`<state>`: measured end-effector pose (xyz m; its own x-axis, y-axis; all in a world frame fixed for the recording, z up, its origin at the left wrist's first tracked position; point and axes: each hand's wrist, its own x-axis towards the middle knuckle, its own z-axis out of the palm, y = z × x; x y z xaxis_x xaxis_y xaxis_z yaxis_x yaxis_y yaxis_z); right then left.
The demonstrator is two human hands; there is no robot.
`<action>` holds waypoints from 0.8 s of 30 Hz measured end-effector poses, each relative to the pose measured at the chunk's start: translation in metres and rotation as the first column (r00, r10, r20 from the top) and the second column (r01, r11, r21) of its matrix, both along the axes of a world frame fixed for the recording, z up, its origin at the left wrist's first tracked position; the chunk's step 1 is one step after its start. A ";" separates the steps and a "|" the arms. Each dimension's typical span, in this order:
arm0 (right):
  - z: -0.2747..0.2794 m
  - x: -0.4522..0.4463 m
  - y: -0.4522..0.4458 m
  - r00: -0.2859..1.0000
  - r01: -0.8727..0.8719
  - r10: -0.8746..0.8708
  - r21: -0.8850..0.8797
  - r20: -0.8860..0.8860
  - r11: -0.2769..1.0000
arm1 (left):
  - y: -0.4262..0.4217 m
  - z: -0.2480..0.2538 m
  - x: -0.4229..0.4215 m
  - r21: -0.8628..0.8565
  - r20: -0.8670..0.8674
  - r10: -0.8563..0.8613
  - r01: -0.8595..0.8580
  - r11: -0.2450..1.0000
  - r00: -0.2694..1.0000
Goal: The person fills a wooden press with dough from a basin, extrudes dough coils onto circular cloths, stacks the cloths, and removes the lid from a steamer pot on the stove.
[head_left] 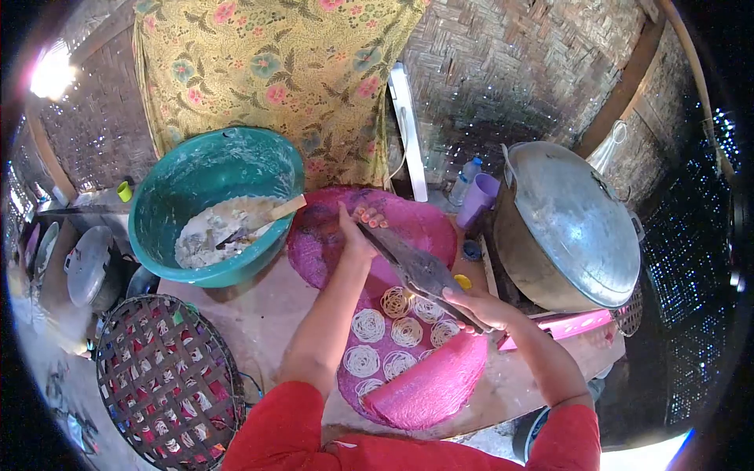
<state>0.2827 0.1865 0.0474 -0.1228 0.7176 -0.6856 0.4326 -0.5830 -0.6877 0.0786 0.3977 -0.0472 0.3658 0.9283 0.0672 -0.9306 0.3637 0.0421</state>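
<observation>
Both hands grip a long, dark wooden hand press [424,271], held at a slant over the work surface. My left hand [366,228] is closed on its far left end, and my right hand [481,308] on its near right end. Below it, several pale, lacy rounds of stringy dough [362,360] lie on a pink round mat [357,385]. A couple of rounds near the press look browner. The mat's near right part [432,385] is folded over, covering some rounds. Another pink round sheet [428,228] lies behind, just past my left hand.
On the left stands a green basin [271,149] of whitish flour or dough with a wooden-handled tool [287,207]. A large lidded metal pot [581,228] is at the right, beside a purple cup [477,200] and a water bottle [465,180]. A woven tray [169,377] sits lower left.
</observation>
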 end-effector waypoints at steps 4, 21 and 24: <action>-0.006 -0.013 0.000 0.996 0.014 -0.016 -0.027 -0.089 1.000 | 0.001 0.018 -0.015 0.042 -0.012 -0.022 0.022 0.999 1.000; -0.118 -0.032 0.014 0.058 0.215 -0.331 -0.312 -0.942 0.925 | -0.001 -0.040 -0.010 0.131 0.262 -0.070 0.036 0.991 0.962; -0.152 -0.030 0.014 0.003 0.107 -0.350 -0.347 -0.937 0.932 | -0.002 -0.041 -0.015 0.109 0.282 -0.015 -0.016 0.994 0.959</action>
